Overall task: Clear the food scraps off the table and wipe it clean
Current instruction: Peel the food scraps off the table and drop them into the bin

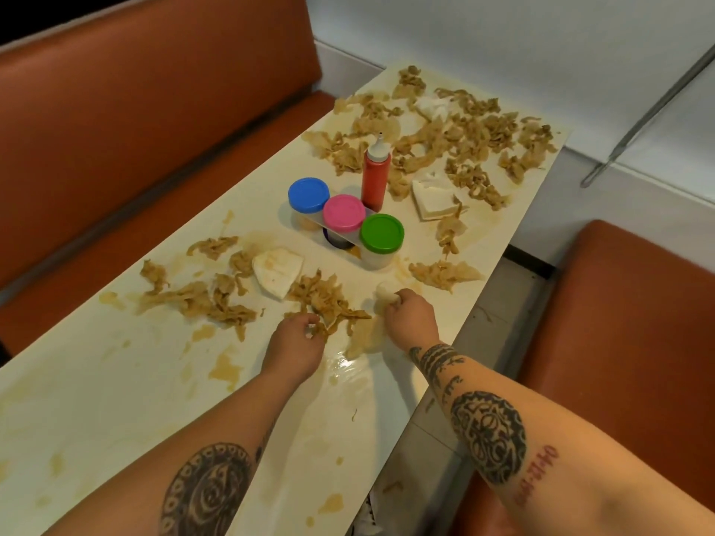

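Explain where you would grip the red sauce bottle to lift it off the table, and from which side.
Probably wrap the red body of the sauce bottle just below its white cap, coming from its right. It stands upright, its tapering nozzle offers little hold, and the pink-lidded jar and blue-lidded jar crowd its near left.

**Condiments Stand Between Orange Booth Seats**

A red squeeze bottle (374,176) with a white nozzle stands upright just behind a rack (309,221) holding three jars in a diagonal row: a blue-lidded jar (308,194), a pink-lidded jar (344,212) and a green-lidded jar (382,232). An orange padded bench (154,110) sits at left, and an orange seat (619,323) at right. A metal rail (650,110) slants across the white wall (503,40), with pale floor tiles (514,295) below.
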The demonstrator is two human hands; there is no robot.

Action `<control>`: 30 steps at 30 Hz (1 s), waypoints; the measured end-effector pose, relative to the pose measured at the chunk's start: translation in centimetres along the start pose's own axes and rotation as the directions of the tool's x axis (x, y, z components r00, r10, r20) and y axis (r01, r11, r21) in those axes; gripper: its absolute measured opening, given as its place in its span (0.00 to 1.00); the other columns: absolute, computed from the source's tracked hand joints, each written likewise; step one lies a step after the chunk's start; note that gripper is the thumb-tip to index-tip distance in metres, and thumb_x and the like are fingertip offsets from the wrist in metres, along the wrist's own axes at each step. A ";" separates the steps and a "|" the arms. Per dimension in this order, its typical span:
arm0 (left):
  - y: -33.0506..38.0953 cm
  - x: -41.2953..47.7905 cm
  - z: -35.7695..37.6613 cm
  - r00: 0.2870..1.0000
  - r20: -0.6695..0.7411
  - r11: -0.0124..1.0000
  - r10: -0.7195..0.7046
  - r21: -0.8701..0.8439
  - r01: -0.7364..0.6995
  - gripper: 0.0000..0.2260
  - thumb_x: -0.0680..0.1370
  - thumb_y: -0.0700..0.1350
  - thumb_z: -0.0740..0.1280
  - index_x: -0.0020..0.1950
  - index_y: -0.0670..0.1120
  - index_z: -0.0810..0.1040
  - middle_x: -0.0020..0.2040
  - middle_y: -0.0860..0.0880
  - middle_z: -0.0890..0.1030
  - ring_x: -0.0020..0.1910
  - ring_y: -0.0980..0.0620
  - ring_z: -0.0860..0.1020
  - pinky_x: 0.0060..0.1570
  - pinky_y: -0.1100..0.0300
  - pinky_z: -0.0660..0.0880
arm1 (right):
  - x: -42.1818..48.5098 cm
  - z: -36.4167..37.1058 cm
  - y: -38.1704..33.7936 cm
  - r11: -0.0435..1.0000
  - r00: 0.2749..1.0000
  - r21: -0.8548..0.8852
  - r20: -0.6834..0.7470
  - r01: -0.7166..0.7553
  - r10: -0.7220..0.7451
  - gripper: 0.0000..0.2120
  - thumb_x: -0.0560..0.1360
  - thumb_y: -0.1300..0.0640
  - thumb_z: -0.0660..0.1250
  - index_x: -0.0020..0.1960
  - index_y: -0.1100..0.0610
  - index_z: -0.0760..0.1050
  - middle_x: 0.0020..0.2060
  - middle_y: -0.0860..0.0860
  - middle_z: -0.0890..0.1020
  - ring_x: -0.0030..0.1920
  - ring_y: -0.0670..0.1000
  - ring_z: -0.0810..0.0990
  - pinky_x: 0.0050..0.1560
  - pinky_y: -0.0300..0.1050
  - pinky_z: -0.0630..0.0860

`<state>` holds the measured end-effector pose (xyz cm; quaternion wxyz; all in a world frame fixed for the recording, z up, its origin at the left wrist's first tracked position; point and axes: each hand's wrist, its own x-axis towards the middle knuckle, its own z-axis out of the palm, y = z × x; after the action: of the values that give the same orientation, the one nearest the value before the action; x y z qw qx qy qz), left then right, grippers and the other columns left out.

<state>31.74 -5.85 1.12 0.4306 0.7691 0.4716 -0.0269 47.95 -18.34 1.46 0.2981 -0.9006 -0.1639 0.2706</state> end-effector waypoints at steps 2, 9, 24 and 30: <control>-0.4 0.7 0.6 0.999 0.003 0.996 0.033 0.083 -0.033 0.18 0.80 0.46 0.67 0.70 0.49 0.78 0.70 0.46 0.76 0.66 0.46 0.77 0.59 0.56 0.73 | -0.4 -0.6 -0.4 0.998 1.000 0.057 -0.014 0.009 -0.008 0.10 0.82 0.57 0.60 0.56 0.62 0.76 0.49 0.57 0.80 0.48 0.59 0.77 0.43 0.46 0.68; -1.3 1.7 1.7 0.997 -0.024 0.974 0.069 0.217 -0.062 0.19 0.81 0.45 0.68 0.72 0.48 0.77 0.71 0.45 0.72 0.67 0.44 0.74 0.66 0.53 0.72 | -1.5 -2.7 -1.8 0.883 0.994 0.469 -0.095 -0.005 0.057 0.21 0.86 0.46 0.53 0.70 0.59 0.71 0.63 0.54 0.75 0.61 0.51 0.72 0.61 0.43 0.65; -1.1 -0.2 0.8 0.996 -0.091 1.000 -0.008 -0.021 0.006 0.03 0.74 0.44 0.68 0.43 0.47 0.75 0.44 0.51 0.79 0.42 0.50 0.78 0.35 0.59 0.71 | -0.6 -2.1 -0.5 0.816 0.989 0.577 -0.097 -0.038 0.115 0.24 0.76 0.50 0.70 0.71 0.47 0.70 0.56 0.44 0.78 0.56 0.52 0.79 0.60 0.56 0.79; -2.8 -1.9 -1.4 0.964 -0.010 0.758 -0.267 -0.619 0.204 0.07 0.74 0.33 0.67 0.43 0.43 0.71 0.40 0.39 0.81 0.36 0.46 0.81 0.37 0.52 0.77 | -0.6 -0.4 -2.1 0.845 0.998 0.533 0.021 -0.056 0.053 0.42 0.70 0.33 0.74 0.74 0.58 0.70 0.68 0.50 0.76 0.68 0.54 0.74 0.70 0.57 0.71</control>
<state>28.09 -5.70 1.07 0.6260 0.5226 0.5680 0.1108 47.39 -17.17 3.26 0.5280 -0.7861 -0.0578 0.3162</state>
